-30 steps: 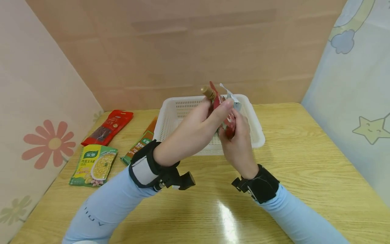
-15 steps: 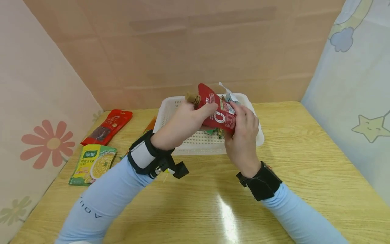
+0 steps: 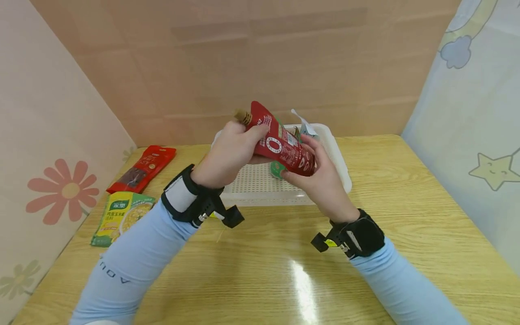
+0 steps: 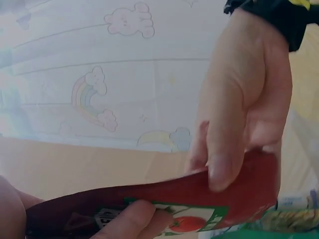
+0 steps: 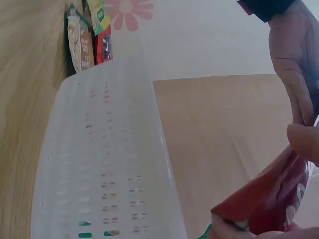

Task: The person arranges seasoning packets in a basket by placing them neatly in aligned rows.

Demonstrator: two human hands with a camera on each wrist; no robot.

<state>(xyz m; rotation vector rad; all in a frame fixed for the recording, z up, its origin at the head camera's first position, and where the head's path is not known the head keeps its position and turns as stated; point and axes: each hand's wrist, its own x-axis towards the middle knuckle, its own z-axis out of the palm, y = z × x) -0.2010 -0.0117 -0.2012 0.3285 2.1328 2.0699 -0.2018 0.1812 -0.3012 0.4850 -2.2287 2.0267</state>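
Observation:
Both hands hold a red ketchup pouch [image 3: 280, 144] with a gold cap, tilted above the white basket [image 3: 264, 198]. My left hand [image 3: 231, 151] grips the capped end, its thumb lying on the printed face. Fingers and thumb of my right hand [image 3: 321, 176] hold the lower end. The tomato picture on the pouch [image 4: 249, 199] faces the left wrist camera. Under the pouch, inside the basket, show a green item [image 3: 277, 170] and a white and pale blue packet [image 3: 307, 130].
Left on the wooden table [image 3: 260, 271] lie a red packet [image 3: 142, 169] and a yellow-green soup packet [image 3: 122, 216]. A brown packet [image 5: 82, 42] appears beyond the basket in the right wrist view. Patterned panels [image 3: 479, 149] border the table.
The ketchup pouch has turned so its printed back shows, and moved up and left with the left hand. The right hand's grip has loosened and its wrist has turned.

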